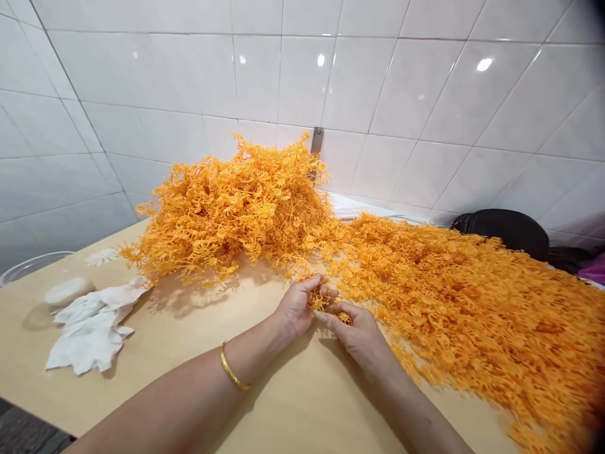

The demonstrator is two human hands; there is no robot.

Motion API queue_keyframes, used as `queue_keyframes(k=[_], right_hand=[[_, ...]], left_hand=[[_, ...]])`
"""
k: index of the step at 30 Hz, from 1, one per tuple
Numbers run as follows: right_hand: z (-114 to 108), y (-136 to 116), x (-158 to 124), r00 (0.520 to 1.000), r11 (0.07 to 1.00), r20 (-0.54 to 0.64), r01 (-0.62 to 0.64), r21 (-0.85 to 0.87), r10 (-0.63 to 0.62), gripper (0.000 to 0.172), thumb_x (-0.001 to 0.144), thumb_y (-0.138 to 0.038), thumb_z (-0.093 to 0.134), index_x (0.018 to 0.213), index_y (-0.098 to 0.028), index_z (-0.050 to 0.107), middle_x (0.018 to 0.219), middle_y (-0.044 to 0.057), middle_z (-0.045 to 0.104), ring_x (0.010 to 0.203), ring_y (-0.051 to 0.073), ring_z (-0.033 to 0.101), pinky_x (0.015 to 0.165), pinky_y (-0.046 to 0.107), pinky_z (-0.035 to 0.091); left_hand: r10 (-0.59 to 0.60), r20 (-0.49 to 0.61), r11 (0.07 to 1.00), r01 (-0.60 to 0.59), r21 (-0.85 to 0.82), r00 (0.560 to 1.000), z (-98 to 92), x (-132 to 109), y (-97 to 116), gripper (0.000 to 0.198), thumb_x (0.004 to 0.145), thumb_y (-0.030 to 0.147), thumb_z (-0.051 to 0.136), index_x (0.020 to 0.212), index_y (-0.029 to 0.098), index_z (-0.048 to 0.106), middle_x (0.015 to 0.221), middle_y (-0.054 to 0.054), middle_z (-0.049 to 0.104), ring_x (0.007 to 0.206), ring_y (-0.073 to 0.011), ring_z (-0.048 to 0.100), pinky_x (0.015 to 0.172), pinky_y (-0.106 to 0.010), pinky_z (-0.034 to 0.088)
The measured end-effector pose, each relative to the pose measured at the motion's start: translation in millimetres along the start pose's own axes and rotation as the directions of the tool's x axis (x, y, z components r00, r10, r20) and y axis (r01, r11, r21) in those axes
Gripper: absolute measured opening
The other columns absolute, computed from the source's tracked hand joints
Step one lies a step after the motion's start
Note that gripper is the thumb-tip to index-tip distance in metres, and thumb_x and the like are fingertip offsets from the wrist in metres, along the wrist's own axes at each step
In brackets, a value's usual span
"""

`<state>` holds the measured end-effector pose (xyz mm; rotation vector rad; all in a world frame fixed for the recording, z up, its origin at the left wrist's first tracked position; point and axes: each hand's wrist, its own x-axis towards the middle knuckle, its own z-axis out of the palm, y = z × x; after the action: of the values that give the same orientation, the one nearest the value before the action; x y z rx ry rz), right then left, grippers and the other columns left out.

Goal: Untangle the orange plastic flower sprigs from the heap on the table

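Near the middle of the table, my left hand (301,306) has its fingers curled round small orange plastic pieces (319,301) shaped like spiky stars with thin arms. My right hand (354,328) meets it from the right, thumb and forefinger pinched at the same pieces. Another bit of orange shows inside the curl of the right fingers. How the pieces join is too small to make out. Just beyond my hands rises a tall heap of the same tangled orange pieces (236,208). A wider, lower spread of loose orange pieces (463,296) covers the table's right side.
On the left of the pale wooden table (174,353) lie crumpled white tissues (89,331) and a whitish rounded object (69,291). A black rounded item (505,230) sits behind the right-hand spread. White wall tiles (378,82) stand at the back, with a metal bracket (316,142).
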<state>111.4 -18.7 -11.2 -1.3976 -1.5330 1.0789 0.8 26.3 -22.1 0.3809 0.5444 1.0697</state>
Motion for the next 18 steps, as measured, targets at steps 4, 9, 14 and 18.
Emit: queue_keyframes(k=[4, 9, 14, 18], right_hand=[[8.8, 6.2, 0.5, 0.997, 0.994, -0.068, -0.021, 0.109, 0.029, 0.031, 0.063, -0.044, 0.060, 0.065, -0.013, 0.059, 0.055, -0.002, 0.048, 0.050, 0.008, 0.039, 0.049, 0.023, 0.030], [5.5, 12.1, 0.8, 0.999, 0.994, -0.038, 0.008, 0.112, -0.004, 0.025, 0.068, -0.038, 0.054, 0.062, -0.014, 0.057, 0.060, -0.001, 0.050, 0.056, 0.011, 0.042, 0.053, 0.023, 0.032], [-9.7, 7.3, -0.7, 0.988, 0.937, 0.060, 0.153, -0.314, -0.141, 0.021, 0.074, -0.028, 0.047, 0.056, -0.016, 0.046, 0.058, -0.002, 0.047, 0.058, 0.011, 0.042, 0.054, 0.022, 0.030], [-14.7, -1.1, -5.9, 0.966, 0.670, 0.099, 0.237, -0.703, -0.238, 0.016, 0.076, -0.014, 0.039, 0.062, -0.017, 0.045, 0.063, -0.001, 0.048, 0.055, 0.010, 0.040, 0.050, 0.022, 0.024]], left_hand=[[-0.012, 0.084, 1.000, 0.010, 0.022, 0.996, 2.1, -1.8, -4.9, 0.012, 0.072, 0.020, 0.051, 0.063, 0.013, 0.049, 0.055, 0.001, 0.046, 0.063, -0.0120, 0.055, 0.063, -0.024, 0.044], [-0.034, 0.082, 0.999, 0.036, -0.026, 0.996, 2.9, -2.5, -0.1, 0.011, 0.075, 0.018, 0.046, 0.066, 0.013, 0.049, 0.050, 0.001, 0.044, 0.059, -0.0126, 0.054, 0.062, -0.024, 0.044], [-0.072, 0.057, 0.995, 0.076, -0.062, 0.996, -2.3, 0.8, 7.1, 0.021, 0.078, 0.016, 0.042, 0.057, 0.015, 0.040, 0.042, 0.006, 0.030, 0.038, -0.0056, 0.034, 0.053, -0.023, 0.041], [-0.139, 0.138, 0.986, 0.124, 0.112, 0.981, 1.8, 0.8, 5.1, 0.024, 0.077, 0.021, 0.046, 0.055, 0.016, 0.037, 0.041, 0.008, 0.022, 0.035, -0.0042, 0.024, 0.045, -0.019, 0.034]])
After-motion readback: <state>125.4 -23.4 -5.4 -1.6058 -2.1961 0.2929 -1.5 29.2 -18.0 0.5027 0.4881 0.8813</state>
